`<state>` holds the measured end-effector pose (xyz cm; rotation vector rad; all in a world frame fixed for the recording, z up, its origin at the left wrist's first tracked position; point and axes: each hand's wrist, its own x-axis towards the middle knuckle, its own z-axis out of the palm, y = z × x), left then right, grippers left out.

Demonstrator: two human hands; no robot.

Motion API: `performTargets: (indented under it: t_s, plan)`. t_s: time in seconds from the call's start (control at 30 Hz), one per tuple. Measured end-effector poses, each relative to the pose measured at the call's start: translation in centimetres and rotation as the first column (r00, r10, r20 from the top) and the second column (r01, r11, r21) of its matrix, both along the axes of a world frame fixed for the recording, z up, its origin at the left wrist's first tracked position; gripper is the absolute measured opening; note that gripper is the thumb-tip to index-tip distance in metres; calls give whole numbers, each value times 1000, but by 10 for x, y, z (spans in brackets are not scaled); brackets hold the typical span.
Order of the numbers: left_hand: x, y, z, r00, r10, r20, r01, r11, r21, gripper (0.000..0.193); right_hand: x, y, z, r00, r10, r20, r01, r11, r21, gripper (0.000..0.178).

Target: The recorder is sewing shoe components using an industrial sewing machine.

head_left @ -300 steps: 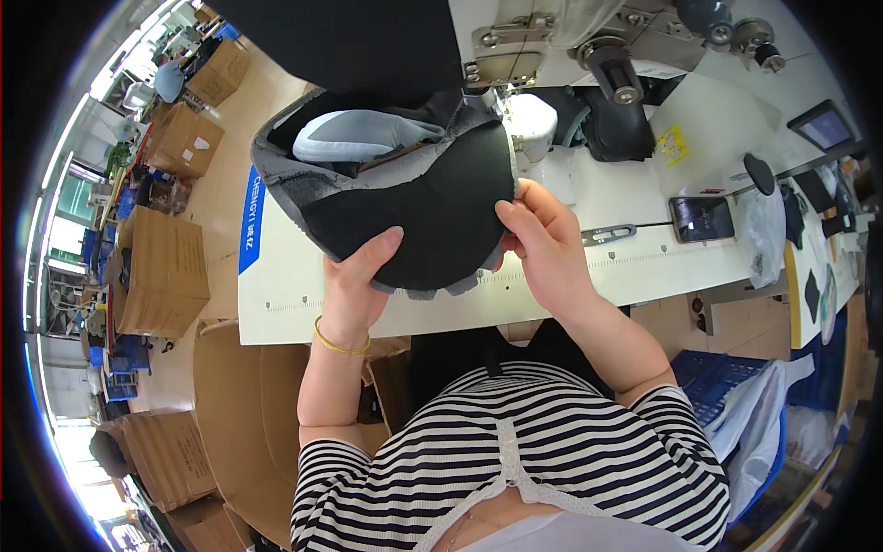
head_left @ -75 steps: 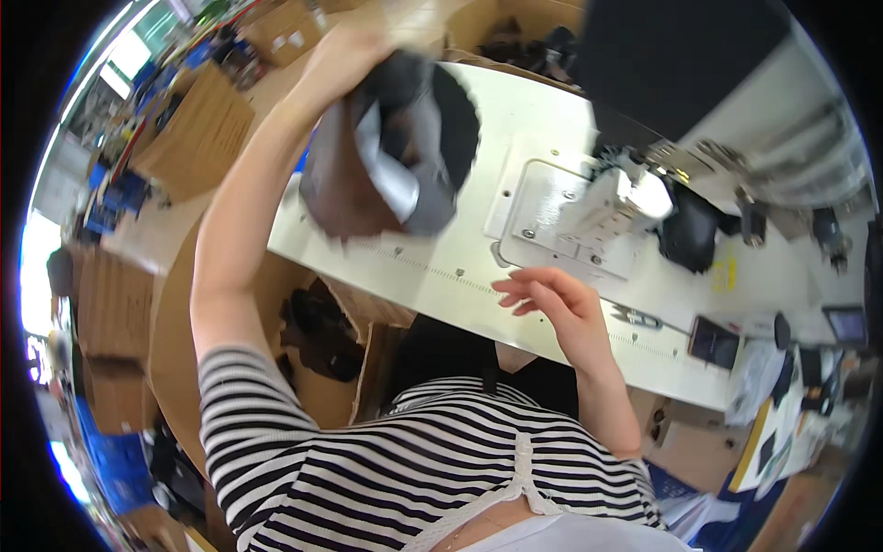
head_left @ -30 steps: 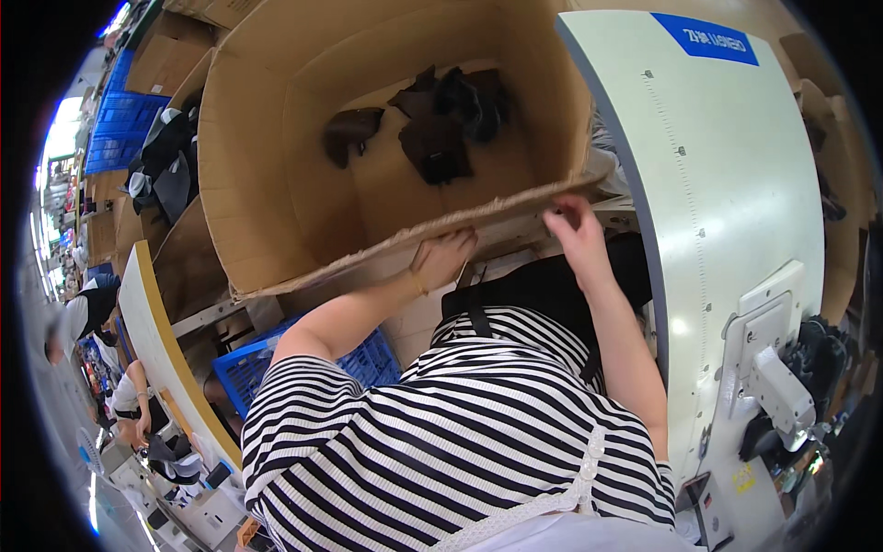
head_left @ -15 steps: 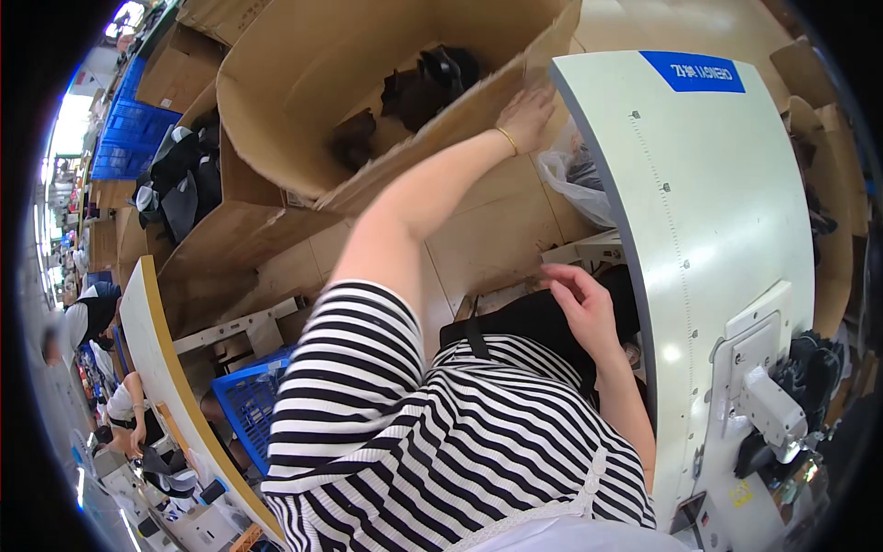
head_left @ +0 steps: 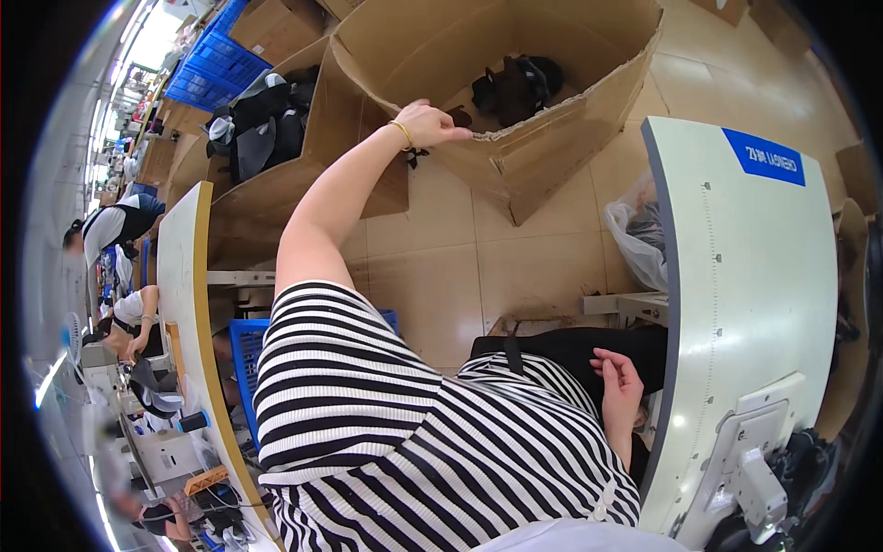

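My left hand (head_left: 429, 122), with a gold bangle at its wrist, is closed over the near rim of a large open cardboard box (head_left: 570, 133). Its thumb lies along the rim, and the fingers reach partly out of sight behind it. Inside the box are dark brown and black pieces (head_left: 520, 87) whose kind I cannot make out. Low over my lap, beside the edge of a white machine table (head_left: 754, 267), my right hand (head_left: 620, 382) is loosely curled with fingers somewhat apart and nothing visible in it.
Left of that box stands another carton (head_left: 322, 152) piled with black and grey pieces. A clear plastic bag (head_left: 641, 235) sits on the tiled floor by the white table. Another table edge (head_left: 198, 276) and a blue crate (head_left: 246, 354) are at my left. People work farther left.
My left hand has shifted left along the box and now grips its rim. The box appears turned, one corner toward me. My right hand is lower, its fingers more curled. The whole view has swung.
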<state>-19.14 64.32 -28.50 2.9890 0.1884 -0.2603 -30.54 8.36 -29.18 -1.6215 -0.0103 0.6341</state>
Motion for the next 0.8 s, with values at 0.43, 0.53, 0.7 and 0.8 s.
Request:
performTargets:
  t_s: [0.43,0.53,0.7,0.8]
  plan:
    - [14,-272,-11,997,80,18,-77,992,-103,43,-9,0,12,998,28,53,-24,997,-69,18]
    - [26,-319,-15,998,51,49,-1,703,-711,38,-13,-1,12,997,41,70,-33,994,-102,18]
    - [-1,-250,19,977,-202,74,202,741,-640,60,-14,-7,-2,999,29,31,-28,998,-53,20]
    - [-34,-154,30,809,-159,-566,-118,899,-422,65,-3,-7,-16,999,-10,-30,10,1000,3,32]
